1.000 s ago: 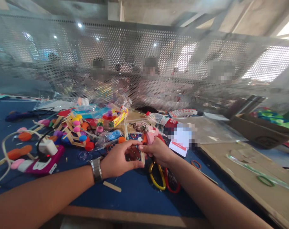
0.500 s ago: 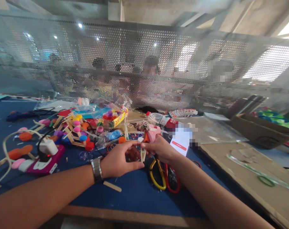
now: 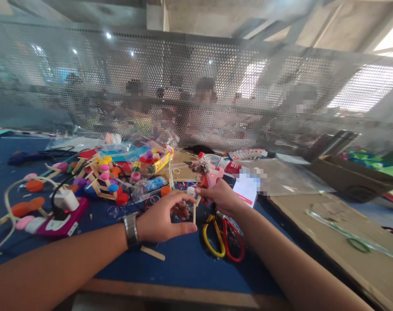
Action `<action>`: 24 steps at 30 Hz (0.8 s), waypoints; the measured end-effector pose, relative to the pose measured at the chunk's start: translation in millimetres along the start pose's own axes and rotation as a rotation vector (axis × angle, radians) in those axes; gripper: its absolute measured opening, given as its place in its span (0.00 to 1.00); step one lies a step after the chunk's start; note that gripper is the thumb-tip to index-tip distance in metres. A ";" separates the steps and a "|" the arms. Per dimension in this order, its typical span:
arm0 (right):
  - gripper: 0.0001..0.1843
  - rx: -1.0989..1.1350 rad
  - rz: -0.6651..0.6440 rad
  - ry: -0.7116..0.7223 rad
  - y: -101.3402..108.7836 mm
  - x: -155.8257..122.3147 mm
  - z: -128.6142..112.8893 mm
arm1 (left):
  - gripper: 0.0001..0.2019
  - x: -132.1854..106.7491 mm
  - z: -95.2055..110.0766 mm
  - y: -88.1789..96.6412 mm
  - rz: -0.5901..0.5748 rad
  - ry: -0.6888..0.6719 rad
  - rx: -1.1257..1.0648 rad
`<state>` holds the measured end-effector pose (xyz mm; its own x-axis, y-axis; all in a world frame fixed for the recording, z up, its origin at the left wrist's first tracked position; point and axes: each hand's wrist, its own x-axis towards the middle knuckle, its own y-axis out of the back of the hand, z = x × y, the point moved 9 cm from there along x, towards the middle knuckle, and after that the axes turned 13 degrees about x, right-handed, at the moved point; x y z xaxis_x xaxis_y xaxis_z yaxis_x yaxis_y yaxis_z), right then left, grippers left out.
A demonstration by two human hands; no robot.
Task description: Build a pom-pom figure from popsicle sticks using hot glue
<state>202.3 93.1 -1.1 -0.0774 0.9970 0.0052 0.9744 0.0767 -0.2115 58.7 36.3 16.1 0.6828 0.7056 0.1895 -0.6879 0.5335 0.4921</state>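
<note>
A thin wooden stick [image 3: 194, 211] stands upright just above the blue surface [image 3: 183, 265], between the person's two hands. The left hand [image 3: 160, 219] has its grip pinched on it, forefinger curved over the top and thumb at the lower end. The right hand [image 3: 221, 198], touching the stick's upper end, has its grip clenched around a pink glue gun [image 3: 213, 176], whose nozzle points left. Yellow and red scissors [image 3: 222, 238] lie directly below the right hand. A wristwatch [image 3: 130, 230] sits on the left wrist, with a flat craft stick [image 3: 152, 253] just beside it. Farther left are a pink power strip [image 3: 62, 220] and colourful pom-poms [image 3: 105, 175]. A cardboard sheet [image 3: 339, 242] lies to the right, and a perforated screen [image 3: 196, 86] stands behind.
</note>
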 end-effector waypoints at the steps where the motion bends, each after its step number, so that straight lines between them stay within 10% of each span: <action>1: 0.27 -0.006 -0.002 0.000 -0.8 -0.2 0.3 | 0.25 -0.1 -0.7 -4.7 -0.053 0.007 -0.052; 5: 0.26 -0.015 -0.029 0.006 -7.6 -3.2 -0.5 | 0.28 -1.4 -8.2 -18.3 -0.206 0.103 -0.235; 24: 0.23 -0.166 0.002 0.046 -14.4 -12.9 -1.0 | 0.30 -1.3 -11.3 -21.2 -0.248 0.105 -0.217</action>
<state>189.5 79.2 2.8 -0.0697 0.9963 0.0506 0.9963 0.0721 -0.0476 69.6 29.4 -4.1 0.8145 0.5801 -0.0078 -0.5479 0.7736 0.3182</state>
